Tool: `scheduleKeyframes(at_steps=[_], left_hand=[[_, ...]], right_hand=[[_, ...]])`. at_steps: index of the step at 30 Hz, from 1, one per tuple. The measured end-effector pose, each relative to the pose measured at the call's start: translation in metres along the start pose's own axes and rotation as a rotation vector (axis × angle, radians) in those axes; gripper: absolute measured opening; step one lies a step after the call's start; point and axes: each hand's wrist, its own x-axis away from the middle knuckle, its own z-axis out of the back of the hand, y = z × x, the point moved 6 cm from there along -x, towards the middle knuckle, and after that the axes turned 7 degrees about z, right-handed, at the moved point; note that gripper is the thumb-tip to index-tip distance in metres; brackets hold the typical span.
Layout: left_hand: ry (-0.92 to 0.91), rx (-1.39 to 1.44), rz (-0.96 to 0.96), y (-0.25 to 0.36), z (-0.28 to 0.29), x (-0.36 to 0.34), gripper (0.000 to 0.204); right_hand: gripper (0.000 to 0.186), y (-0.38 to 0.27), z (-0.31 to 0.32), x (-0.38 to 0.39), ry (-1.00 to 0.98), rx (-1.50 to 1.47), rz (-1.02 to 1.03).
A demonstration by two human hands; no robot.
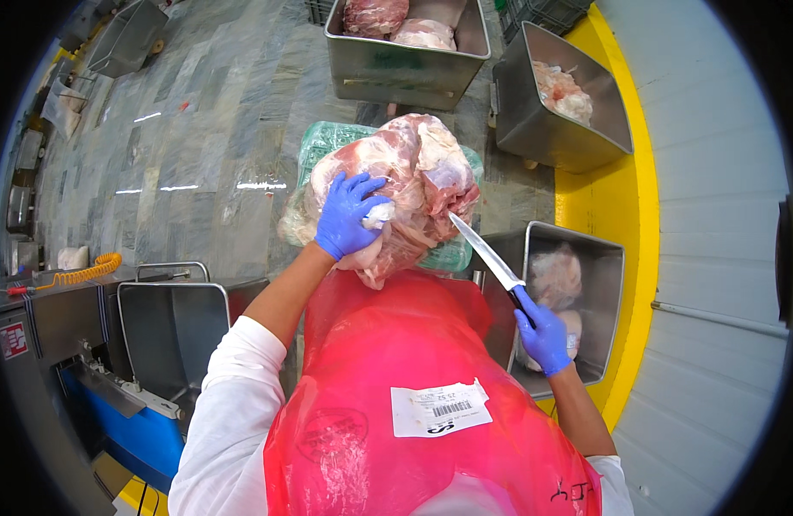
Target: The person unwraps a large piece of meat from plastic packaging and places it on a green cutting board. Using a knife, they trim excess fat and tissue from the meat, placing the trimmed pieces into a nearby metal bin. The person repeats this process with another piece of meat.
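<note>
A large raw piece of meat point(405, 168), pink with pale fat, lies in front of me on a stack wrapped in green-tinted clear plastic point(327, 142). Wearing a blue glove, my left hand point(348, 219) grips its near left side, fingers curled around a white knob. My right hand point(544, 334), also gloved in blue, is closed around the black handle of a knife point(492, 256). The long blade slants up to the left, its tip at the meat's right edge; whether it touches cannot be made out.
A steel bin with meat point(405, 73) stands beyond the stack. More bins stand at the far right point(551, 142) and near right point(601, 327), beside a yellow ledge point(641, 258). On the left are a steel bin point(177, 331) and a machine point(61, 327) with an orange coiled hose point(85, 272).
</note>
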Motion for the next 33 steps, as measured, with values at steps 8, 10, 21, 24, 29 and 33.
scheduleKeyframes(at_steps=[8,10,21,24,29,33], left_hand=[[-0.017,-0.008,0.005,-0.001,0.005,0.001,0.044],[-0.008,-0.003,0.003,-0.002,0.004,0.001,0.042],[-0.033,0.072,0.043,-0.002,0.004,0.000,0.050],[-0.029,0.075,0.035,-0.004,0.003,0.000,0.049],[-0.035,0.056,0.016,-0.002,-0.002,-0.004,0.043],[-0.075,0.024,0.040,-0.003,0.000,-0.002,0.041]], right_hand=[[0.047,-0.066,0.084,-0.068,-0.192,0.510,0.161],[0.045,-0.088,0.103,-0.090,-0.216,0.607,0.263],[0.047,-0.103,0.097,-0.150,-0.391,0.547,0.409],[0.052,-0.035,0.057,-0.115,-0.248,0.339,0.371],[0.058,0.071,-0.066,-0.055,0.008,-0.231,0.089],[0.058,0.093,-0.164,-0.043,0.114,-0.363,0.019]])
